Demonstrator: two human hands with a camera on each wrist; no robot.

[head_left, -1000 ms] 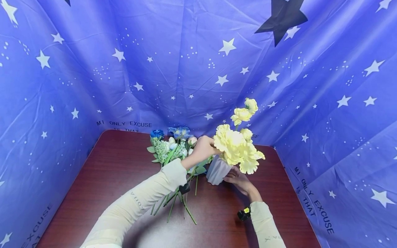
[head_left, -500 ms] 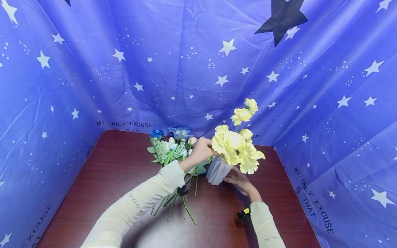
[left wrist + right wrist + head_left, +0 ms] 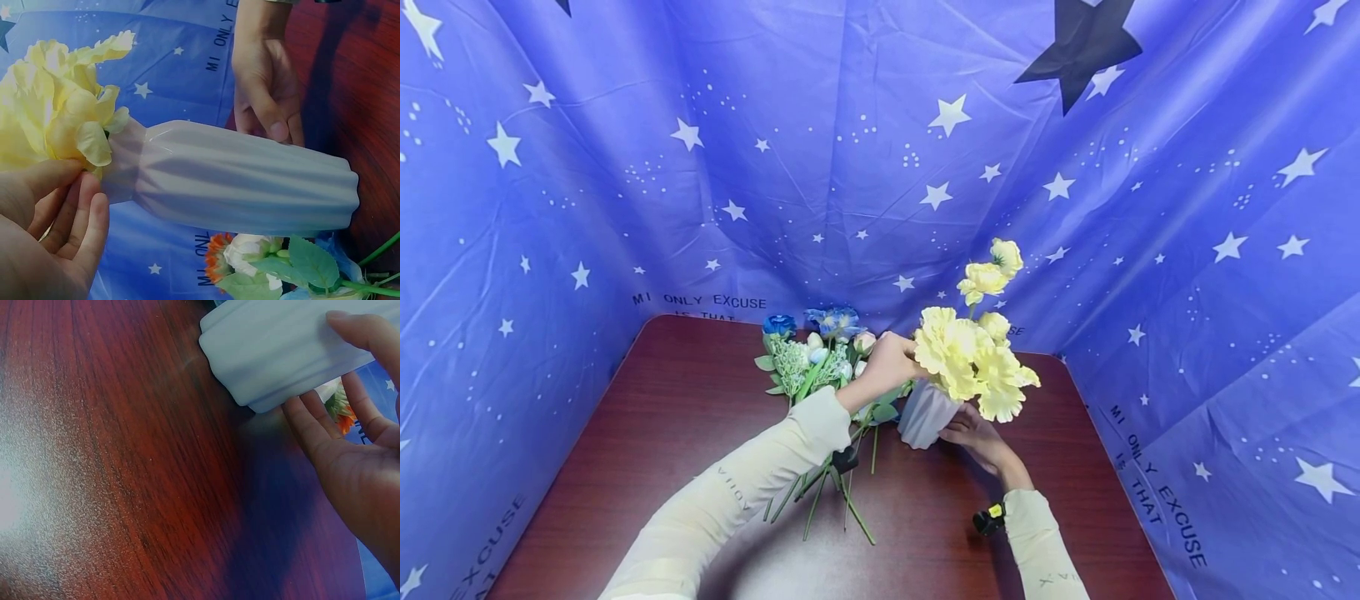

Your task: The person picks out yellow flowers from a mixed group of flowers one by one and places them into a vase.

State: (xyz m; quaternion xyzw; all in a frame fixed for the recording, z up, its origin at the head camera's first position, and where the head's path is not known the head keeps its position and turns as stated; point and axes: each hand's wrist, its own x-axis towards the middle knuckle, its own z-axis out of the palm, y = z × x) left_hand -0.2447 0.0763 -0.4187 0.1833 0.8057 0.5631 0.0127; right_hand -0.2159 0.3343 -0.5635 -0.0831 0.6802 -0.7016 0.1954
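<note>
A white fluted vase (image 3: 923,412) stands on the table with yellow flowers (image 3: 1000,379) at its mouth. My left hand (image 3: 887,365) pinches the yellow bloom nearest to it, just at the vase's neck; in the left wrist view, thumb and fingertips meet under the petals (image 3: 56,106). Its stem is hidden. Low on the right side of the vase, my right hand (image 3: 981,437) holds it. The right wrist view shows the thumb on one face of the vase (image 3: 281,356) and the other fingers around the far side.
Left of the vase lies a pile of artificial flowers, with a blue flower (image 3: 833,322), white buds and green stems (image 3: 812,508) pointing toward me. An orange flower (image 3: 219,259) shows beside the vase. A starred blue cloth (image 3: 850,167) surrounds the brown table (image 3: 685,392).
The yellow bloom in my left hand has shifted slightly left and lower, with the hand moving a little. My right hand and the vase have stayed in place.
</note>
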